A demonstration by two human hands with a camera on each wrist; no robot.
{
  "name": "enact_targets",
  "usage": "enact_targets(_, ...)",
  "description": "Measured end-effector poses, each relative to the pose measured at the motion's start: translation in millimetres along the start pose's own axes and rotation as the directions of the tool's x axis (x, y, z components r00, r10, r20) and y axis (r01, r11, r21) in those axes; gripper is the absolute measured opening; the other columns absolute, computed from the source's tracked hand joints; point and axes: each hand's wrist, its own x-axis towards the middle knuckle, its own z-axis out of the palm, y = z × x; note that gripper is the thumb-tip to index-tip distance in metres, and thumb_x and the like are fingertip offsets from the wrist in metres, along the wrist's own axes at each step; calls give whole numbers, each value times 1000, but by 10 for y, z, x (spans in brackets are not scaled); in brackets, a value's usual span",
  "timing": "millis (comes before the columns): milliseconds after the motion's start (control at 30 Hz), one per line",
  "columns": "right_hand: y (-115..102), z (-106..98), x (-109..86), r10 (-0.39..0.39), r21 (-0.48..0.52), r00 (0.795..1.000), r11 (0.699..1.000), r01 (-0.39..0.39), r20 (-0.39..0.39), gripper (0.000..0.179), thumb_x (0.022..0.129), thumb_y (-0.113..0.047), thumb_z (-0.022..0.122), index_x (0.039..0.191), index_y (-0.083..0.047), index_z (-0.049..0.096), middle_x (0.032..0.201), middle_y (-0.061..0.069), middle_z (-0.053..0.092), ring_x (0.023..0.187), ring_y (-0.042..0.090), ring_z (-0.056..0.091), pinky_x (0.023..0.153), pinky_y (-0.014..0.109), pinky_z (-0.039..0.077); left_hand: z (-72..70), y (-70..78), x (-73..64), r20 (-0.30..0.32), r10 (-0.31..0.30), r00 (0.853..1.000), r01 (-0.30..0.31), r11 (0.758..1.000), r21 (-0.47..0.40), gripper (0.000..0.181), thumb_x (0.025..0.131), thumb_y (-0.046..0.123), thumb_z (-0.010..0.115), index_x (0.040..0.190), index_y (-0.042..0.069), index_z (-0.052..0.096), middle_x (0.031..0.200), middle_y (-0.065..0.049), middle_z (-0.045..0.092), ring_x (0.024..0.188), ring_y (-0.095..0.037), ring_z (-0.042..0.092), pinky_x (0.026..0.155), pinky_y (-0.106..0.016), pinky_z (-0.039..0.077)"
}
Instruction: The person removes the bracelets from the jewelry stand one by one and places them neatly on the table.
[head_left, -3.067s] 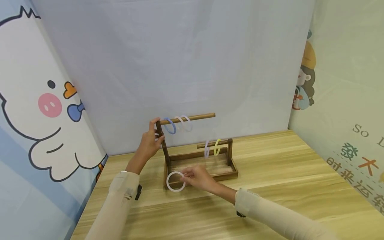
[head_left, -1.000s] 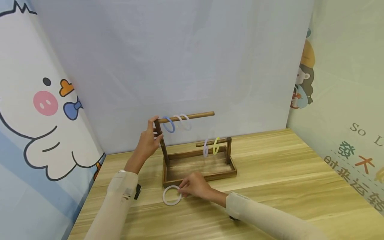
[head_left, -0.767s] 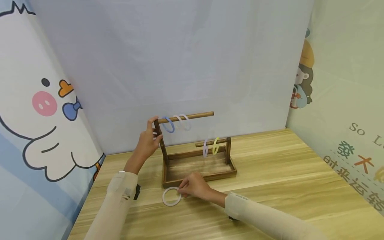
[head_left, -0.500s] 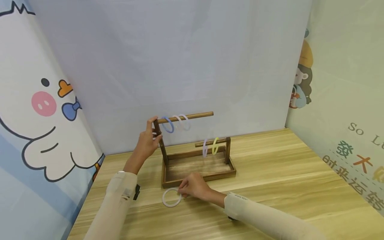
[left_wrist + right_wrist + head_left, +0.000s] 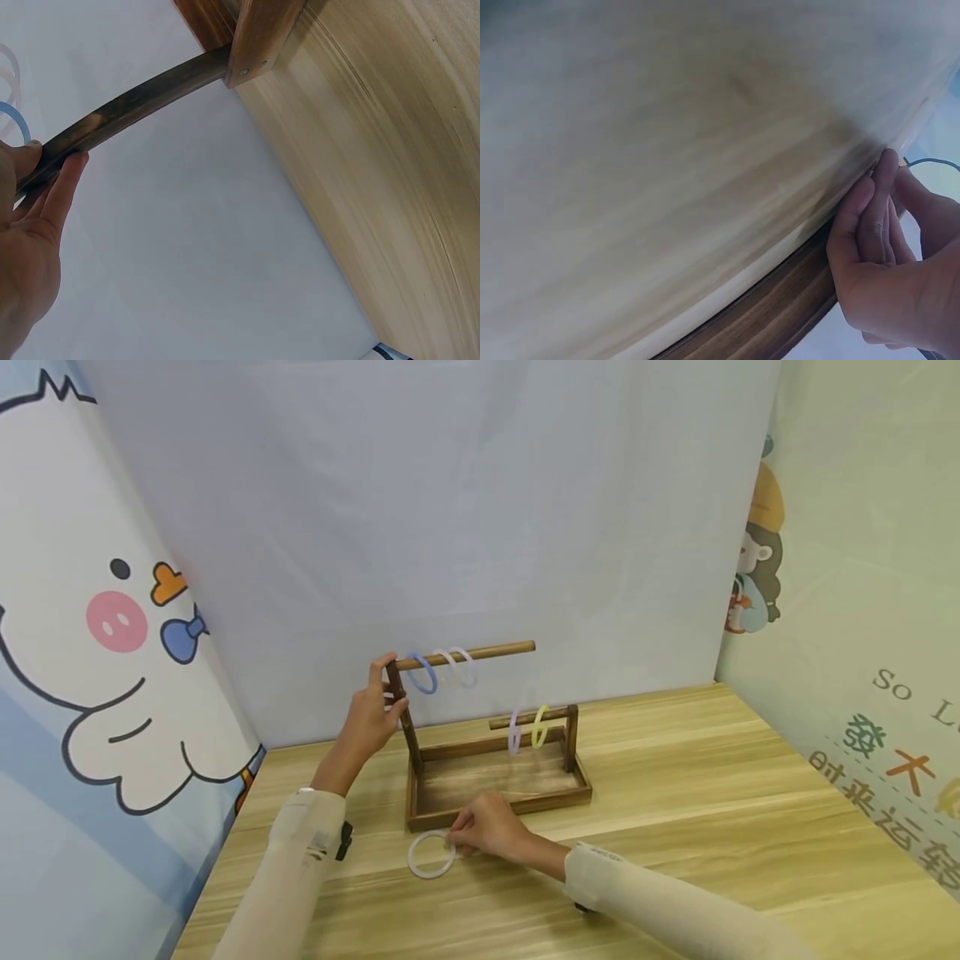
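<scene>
A wooden stand has a shallow tray base (image 5: 498, 808), a tall left post (image 5: 410, 731) with a long bar (image 5: 498, 651), and a short right post (image 5: 572, 739) with a shorter bar. My left hand (image 5: 367, 718) grips the top of the tall post, thumb on one side and fingers on the other; the left wrist view shows the dark post (image 5: 135, 109) between them. In front of the tray, my right hand (image 5: 491, 827) pinches the right edge of a white ring (image 5: 412, 857), which lies close over the table. In the right wrist view the fingertips (image 5: 887, 159) hide the ring.
A blue ring (image 5: 431, 681) and two pale rings (image 5: 468, 668) hang on the long bar. A lilac ring (image 5: 514, 739) and a yellow ring (image 5: 539, 735) hang on the shorter bar. A pale curtain (image 5: 600, 527) stands behind the wood-grain table (image 5: 712, 793).
From about three seconds ago, my right hand has brought the white ring down and toward me, from overlapping the tray's front to the table before it. The left hand keeps its grip.
</scene>
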Motion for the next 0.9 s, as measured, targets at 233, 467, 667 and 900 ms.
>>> enact_targets(233, -94, -105, -38, -25, -34, 1000, 999, 25, 8, 11, 89, -5, 82, 90, 5, 79, 79, 13, 77, 59, 21, 74, 52, 22, 61, -4, 6, 8, -4, 2, 1000, -2, 1000, -3, 77, 98, -6, 67, 158, 13, 22, 115, -35, 67, 101, -46, 73, 82, -49, 66)
enact_targets(467, -118, -185, -31, -108, -147, 994, 984, 103, -26, 12, 88, -9, 84, 92, 2, 80, 86, 13, 79, 69, 14, 76, 60, 13, 59, 13, 13, -10, -6, 5, 1000, -5, 1000, -3, 78, 97, -7, 67, 157, 13, 22, 114, -36, 68, 100, -47, 73, 81, -49, 66)
enact_targets(667, -158, -267, 35, -94, -123, 995, 988, 90, -22, 11, 90, -12, 83, 93, -1, 81, 82, 9, 79, 66, 22, 76, 55, 15, 58, 15, 12, -39, -1, 10, 1000, -10, 1000, -11, 78, 97, -7, 67, 157, 12, 22, 113, -35, 68, 100, -47, 73, 83, -49, 66)
enact_targets(900, -258, -425, 174, -166, -190, 981, 971, 145, -99, 11, 91, -9, 81, 95, 1, 81, 85, 12, 79, 67, 22, 76, 56, 15, 58, 8, 4, -14, -23, 43, 999, -43, 999, -2, 78, 96, -8, 67, 157, 13, 22, 111, -35, 68, 98, -48, 73, 80, -51, 66)
